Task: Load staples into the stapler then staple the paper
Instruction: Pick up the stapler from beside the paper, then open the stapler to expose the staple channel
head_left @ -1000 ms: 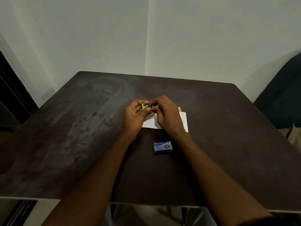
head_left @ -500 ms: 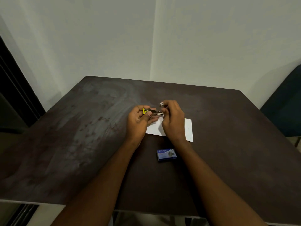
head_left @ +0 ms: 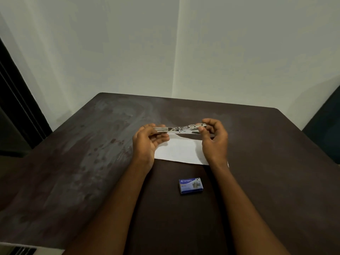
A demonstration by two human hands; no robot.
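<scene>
A small metal stapler (head_left: pixel 179 129) is swung wide open into a nearly straight line and held above the table. My left hand (head_left: pixel 147 144) grips its left half, and my right hand (head_left: pixel 214 138) pinches the tip of its right half. Below the hands a white sheet of paper (head_left: pixel 181 150) lies flat on the dark table (head_left: pixel 92 162). A small blue box of staples (head_left: pixel 191 185) lies shut on the table, nearer to me, between my forearms.
The table's far edge meets a white wall. A dark chair (head_left: pixel 329 137) stands past the right edge, and a dark door frame (head_left: pixel 16 111) is at the left. The near table edge runs under my forearms.
My hands have drawn apart and the stapler has swung from nearly closed to fully open. The camera has tilted up a little.
</scene>
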